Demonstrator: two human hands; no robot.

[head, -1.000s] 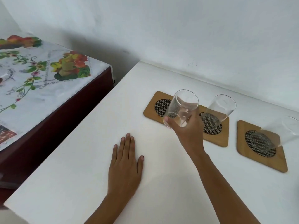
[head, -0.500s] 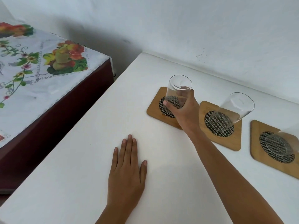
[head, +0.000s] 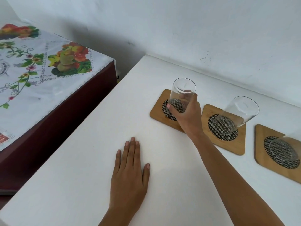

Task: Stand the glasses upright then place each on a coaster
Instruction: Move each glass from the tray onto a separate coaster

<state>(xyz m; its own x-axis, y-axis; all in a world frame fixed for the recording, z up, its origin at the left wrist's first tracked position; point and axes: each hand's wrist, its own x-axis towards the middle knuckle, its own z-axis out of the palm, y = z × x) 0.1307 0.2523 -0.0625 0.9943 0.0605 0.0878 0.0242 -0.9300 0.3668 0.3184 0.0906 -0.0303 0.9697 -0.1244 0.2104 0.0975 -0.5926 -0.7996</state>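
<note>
Clear, tall drinking glass (head: 181,95): upright, directly over the left square wooden coaster with its dark mesh centre (head: 160,110); contact unclear. Right hand (head: 187,114) wraps its lower wall, fingers closed; left hand (head: 129,170) lies flat, empty, farther off.

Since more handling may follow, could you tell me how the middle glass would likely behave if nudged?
The middle glass looks thin, clear and empty, so probably light and fragile. It stands tall on the middle coaster, so a high push might tip it; once down, it would likely roll.

White table (head: 84,176); beside it, floral tablecloth (head: 40,75); white wall (head: 195,30).
</note>
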